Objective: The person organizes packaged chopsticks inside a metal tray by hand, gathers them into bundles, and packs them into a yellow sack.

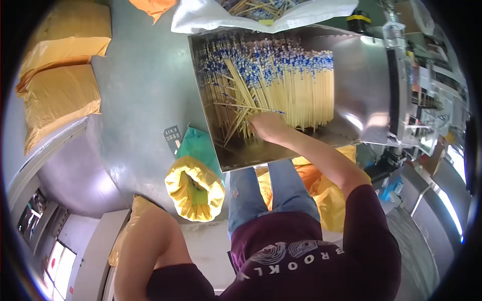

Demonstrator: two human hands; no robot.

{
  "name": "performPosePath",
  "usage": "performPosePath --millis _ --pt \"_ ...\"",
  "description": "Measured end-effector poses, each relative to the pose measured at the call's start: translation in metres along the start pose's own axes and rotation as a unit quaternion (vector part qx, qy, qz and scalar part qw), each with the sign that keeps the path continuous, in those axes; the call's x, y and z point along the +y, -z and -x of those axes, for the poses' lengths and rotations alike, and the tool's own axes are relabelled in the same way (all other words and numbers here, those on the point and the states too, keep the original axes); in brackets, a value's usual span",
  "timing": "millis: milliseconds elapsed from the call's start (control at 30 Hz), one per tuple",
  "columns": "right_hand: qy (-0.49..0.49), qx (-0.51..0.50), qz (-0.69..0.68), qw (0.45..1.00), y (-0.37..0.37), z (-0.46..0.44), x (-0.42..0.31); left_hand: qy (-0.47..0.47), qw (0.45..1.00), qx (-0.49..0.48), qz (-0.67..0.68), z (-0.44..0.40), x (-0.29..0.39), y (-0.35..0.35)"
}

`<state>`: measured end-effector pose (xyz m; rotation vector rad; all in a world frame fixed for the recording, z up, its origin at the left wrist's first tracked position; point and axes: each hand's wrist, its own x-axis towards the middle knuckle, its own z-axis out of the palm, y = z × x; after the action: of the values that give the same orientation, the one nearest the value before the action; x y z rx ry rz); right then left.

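My right hand (pixel 268 126) reaches into a metal tray (pixel 241 161), its fingers curled at the lower ends of some loose wooden chopsticks (pixel 238 90). These lie crossed and slanted at the tray's left side. To the right of the hand, many more chopsticks (pixel 306 95) stand in dense, roughly parallel rows, their blue-and-white patterned ends pointing away from me. One chopstick lies crosswise just above the hand. The fingertips are partly hidden among the sticks. My left arm (pixel 150 236) is bent at the lower left, and its hand is out of view.
A white sack (pixel 201 17) of chopsticks lies beyond the tray. Machinery (pixel 422 95) stands at the right. An open yellow-rimmed sack (pixel 173 180) sits left of my legs; yellow bags (pixel 334 200) are at their right. Yellow packages (pixel 63 93) lie at the far left.
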<state>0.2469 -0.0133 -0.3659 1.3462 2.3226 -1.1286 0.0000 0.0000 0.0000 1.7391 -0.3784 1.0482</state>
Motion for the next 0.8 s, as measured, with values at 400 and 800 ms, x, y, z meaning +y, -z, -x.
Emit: performPosePath --millis 400,800 --pt "0.011 0.072 0.072 0.995 0.013 -0.015 0.071 0.749 0.609 -0.052 -0.257 0.142 -0.276 -0.121" --pt "-0.092 0.153 0.072 0.981 0.058 -0.014 0.1 0.695 0.6 0.27 -0.291 0.24 -0.341 -0.115"
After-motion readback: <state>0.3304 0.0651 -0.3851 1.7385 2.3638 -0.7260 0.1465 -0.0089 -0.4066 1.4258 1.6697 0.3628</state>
